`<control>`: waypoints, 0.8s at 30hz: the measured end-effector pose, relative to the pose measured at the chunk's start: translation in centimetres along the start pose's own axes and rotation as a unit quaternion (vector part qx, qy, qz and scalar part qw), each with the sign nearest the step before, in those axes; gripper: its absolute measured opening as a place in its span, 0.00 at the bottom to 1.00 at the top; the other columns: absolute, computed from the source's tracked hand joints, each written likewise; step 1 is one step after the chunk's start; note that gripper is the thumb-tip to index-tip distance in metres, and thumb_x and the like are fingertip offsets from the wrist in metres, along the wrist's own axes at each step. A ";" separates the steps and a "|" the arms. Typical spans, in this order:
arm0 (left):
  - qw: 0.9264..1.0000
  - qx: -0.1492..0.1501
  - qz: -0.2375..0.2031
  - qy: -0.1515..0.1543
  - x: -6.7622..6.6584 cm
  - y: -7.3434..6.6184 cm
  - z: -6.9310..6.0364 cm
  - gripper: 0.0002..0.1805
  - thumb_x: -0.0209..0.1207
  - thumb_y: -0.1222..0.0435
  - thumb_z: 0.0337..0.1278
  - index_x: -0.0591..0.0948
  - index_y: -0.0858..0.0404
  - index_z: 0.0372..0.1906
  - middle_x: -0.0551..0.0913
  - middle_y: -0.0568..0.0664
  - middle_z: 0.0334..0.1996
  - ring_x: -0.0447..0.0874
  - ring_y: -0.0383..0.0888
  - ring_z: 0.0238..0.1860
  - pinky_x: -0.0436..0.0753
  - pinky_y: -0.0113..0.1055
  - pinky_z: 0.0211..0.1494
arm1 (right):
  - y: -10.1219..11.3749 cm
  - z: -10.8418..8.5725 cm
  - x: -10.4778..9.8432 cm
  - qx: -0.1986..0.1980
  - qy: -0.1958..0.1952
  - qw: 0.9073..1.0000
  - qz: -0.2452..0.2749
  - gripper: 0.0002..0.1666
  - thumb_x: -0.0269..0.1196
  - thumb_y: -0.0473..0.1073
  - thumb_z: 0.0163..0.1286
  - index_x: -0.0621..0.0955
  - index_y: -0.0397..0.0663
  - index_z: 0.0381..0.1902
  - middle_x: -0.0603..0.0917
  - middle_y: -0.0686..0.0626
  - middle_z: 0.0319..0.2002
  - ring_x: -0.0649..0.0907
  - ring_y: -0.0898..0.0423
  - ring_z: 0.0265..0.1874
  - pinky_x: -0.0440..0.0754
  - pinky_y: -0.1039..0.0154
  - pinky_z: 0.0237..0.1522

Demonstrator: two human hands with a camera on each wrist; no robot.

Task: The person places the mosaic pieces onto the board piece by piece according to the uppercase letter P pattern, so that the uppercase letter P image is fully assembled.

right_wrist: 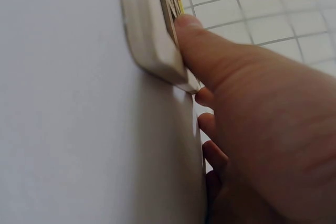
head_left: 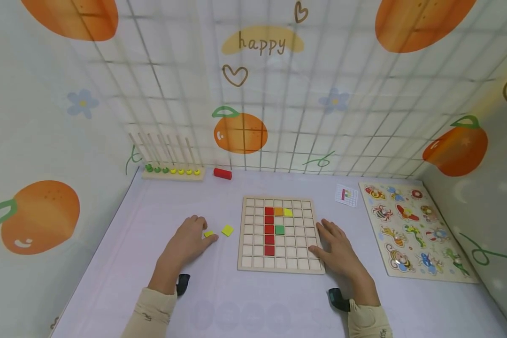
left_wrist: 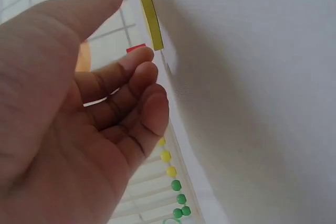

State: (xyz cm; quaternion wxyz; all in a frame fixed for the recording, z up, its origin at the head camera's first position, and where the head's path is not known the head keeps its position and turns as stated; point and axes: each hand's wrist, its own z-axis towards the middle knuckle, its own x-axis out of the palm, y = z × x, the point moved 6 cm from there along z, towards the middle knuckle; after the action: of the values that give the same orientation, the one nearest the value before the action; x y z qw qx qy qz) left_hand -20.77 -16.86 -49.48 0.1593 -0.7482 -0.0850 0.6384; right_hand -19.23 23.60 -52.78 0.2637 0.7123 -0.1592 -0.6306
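My left hand (head_left: pixel 188 240) rests near the tabletop, thumb and forefinger spread around a small yellow square tile (head_left: pixel 208 234). In the left wrist view a gap shows between those fingers and a yellow tile (left_wrist: pixel 151 20). Just right of that hand lies another yellow tile (head_left: pixel 227 230). A wooden grid board (head_left: pixel 295 254) lies flat, with a column of red tiles (head_left: pixel 269 230), an orange tile (head_left: pixel 279 211), a yellow tile (head_left: pixel 288 212) and a green tile (head_left: pixel 280 230) set in it. At the board's right edge, my right hand (head_left: pixel 340 249) touches it, thumb on top and fingers along its side.
Behind the board to the right is a small pattern card (head_left: pixel 346 195). A wooden insect puzzle (head_left: pixel 384 244) fills the table's right side. At the back left stand a pegged bead rack (head_left: pixel 173 176) and a red block (head_left: pixel 222 173). Printed curtains enclose the table.
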 end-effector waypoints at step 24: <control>0.999 0.040 -0.014 0.010 0.2 -0.6 -0.1 0.17 0.67 0.62 0.64 0.82 0.61 0.55 0.80 0.48 0.46 0.76 0.45 0.50 0.81 0.43 0.57 | 0.3 -0.1 -0.1 -0.004 0.000 1.000 0.002 0.50 0.68 0.57 0.68 0.63 0.42 0.79 0.56 0.37 0.80 0.51 0.33 0.80 0.55 0.26 0.73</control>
State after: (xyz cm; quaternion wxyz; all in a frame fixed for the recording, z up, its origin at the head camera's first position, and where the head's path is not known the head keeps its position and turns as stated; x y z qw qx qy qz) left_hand -20.60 -16.28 -49.46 0.1986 -0.7464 -0.0683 0.6315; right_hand -19.16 23.42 -52.58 0.2674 0.7109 -0.1581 -0.6310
